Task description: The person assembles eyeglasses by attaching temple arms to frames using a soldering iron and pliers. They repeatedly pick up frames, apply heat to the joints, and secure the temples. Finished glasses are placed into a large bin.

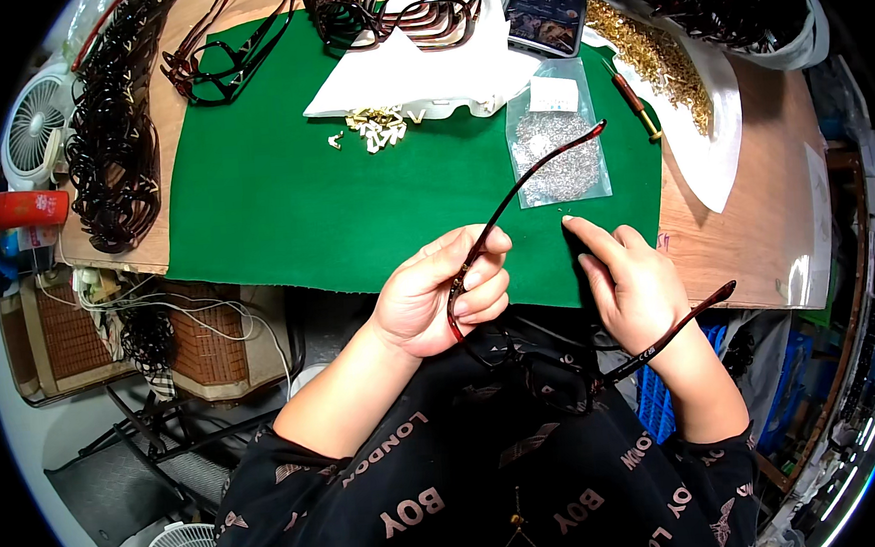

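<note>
My left hand (424, 292) is closed around a dark tortoiseshell eyeglass frame (532, 174) near its hinge. One temple points up and away over the green mat. The other temple (681, 331) extends right, beside my right wrist, and the front hangs low against my dark shirt, hard to make out. My right hand (638, 279) rests over the mat's near right part, index finger stretched out and thumb apart. Its index fingertip meets the mat beside tiny silvery bits (568, 211), just below a clear plastic bag (558, 171) of small metal parts.
A green mat (333, 210) covers the wooden table. On it lie small gold-and-white pieces (379, 129), white paper (415, 74) under stacked frames, and a red-handled screwdriver (634, 101). Gold parts (660, 59) fill a white sheet at right. A phone (549, 11) and more frames (114, 143) stand around.
</note>
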`<move>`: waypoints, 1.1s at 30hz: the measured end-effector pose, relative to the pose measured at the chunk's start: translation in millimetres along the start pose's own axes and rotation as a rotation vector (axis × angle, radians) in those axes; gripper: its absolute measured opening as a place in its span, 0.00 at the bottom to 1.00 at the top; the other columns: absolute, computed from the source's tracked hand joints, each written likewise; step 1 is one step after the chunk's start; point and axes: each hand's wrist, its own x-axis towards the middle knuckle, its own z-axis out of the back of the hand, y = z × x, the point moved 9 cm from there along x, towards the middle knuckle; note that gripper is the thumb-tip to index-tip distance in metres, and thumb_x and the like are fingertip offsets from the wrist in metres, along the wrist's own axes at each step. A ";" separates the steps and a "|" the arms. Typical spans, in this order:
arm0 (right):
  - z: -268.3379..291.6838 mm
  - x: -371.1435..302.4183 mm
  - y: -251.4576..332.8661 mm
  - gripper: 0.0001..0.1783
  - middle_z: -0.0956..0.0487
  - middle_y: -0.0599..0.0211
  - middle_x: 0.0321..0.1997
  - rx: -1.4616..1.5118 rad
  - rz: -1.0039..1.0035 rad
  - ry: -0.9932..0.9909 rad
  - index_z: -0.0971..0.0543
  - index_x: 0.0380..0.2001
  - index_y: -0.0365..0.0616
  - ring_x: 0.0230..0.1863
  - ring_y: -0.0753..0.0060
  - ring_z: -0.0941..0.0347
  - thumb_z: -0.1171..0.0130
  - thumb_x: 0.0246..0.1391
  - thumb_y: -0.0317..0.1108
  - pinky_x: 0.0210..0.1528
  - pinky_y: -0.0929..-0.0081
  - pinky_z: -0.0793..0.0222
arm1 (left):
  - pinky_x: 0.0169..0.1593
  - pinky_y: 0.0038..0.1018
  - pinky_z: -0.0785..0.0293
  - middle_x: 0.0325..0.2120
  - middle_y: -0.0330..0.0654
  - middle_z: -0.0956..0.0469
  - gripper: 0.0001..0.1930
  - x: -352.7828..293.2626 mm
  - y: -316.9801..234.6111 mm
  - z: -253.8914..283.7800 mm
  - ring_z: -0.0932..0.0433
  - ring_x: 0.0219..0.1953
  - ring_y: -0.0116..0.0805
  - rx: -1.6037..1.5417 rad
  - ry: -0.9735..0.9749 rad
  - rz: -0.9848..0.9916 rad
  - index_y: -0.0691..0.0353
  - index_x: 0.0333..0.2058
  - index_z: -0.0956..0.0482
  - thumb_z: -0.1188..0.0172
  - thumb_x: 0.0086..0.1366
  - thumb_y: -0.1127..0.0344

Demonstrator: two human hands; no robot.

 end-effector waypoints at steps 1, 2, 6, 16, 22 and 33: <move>0.3 -0.5 -0.4 0.18 0.29 0.52 0.27 0.005 -0.004 -0.004 0.28 0.49 0.48 0.25 0.52 0.29 0.48 0.52 0.30 0.28 0.63 0.31 | 0.22 0.18 0.44 0.25 0.35 0.37 0.15 0.8 0.6 0.0 0.43 0.17 0.21 0.001 -0.002 0.003 0.66 0.44 0.29 0.59 0.69 0.61; 1.5 1.4 9.4 0.18 0.28 0.53 0.29 0.208 0.122 -0.051 0.28 0.49 0.47 0.25 0.55 0.29 0.48 0.53 0.30 0.28 0.64 0.31 | 0.23 0.18 0.44 0.25 0.35 0.37 0.15 1.3 1.2 -0.1 0.42 0.18 0.21 0.003 -0.004 0.007 0.66 0.44 0.29 0.59 0.69 0.61; -32.1 -11.8 39.3 0.19 0.28 0.73 0.23 1.261 -0.276 0.645 0.34 0.54 0.44 0.17 0.87 0.37 0.54 0.60 0.34 0.18 0.88 0.41 | 0.24 0.18 0.41 0.22 0.35 0.34 0.15 -2.9 3.6 8.9 0.40 0.19 0.22 0.008 -0.127 0.006 0.69 0.42 0.28 0.56 0.68 0.61; -46.6 -14.6 56.5 0.19 0.27 0.75 0.33 1.559 -0.412 0.706 0.36 0.54 0.45 0.16 0.87 0.37 0.55 0.61 0.39 0.14 0.91 0.43 | 0.27 0.18 0.35 0.25 0.36 0.30 0.15 -4.9 3.9 13.2 0.37 0.21 0.21 0.009 -0.191 0.018 0.68 0.42 0.27 0.51 0.66 0.61; -46.3 -16.5 58.4 0.19 0.28 0.73 0.31 1.581 -0.410 0.692 0.35 0.52 0.46 0.17 0.87 0.35 0.54 0.61 0.41 0.14 0.91 0.43 | 0.28 0.19 0.33 0.33 0.36 0.36 0.16 -5.0 4.5 12.7 0.34 0.25 0.21 0.004 -0.077 0.009 0.69 0.41 0.27 0.52 0.67 0.60; -50.6 -13.0 48.4 0.19 0.26 0.71 0.31 1.478 -0.361 0.625 0.35 0.49 0.40 0.17 0.86 0.32 0.52 0.60 0.40 0.14 0.91 0.43 | 0.24 0.21 0.34 0.26 0.39 0.30 0.15 -7.8 4.9 10.7 0.38 0.21 0.22 0.099 -0.229 0.054 0.69 0.43 0.28 0.50 0.66 0.62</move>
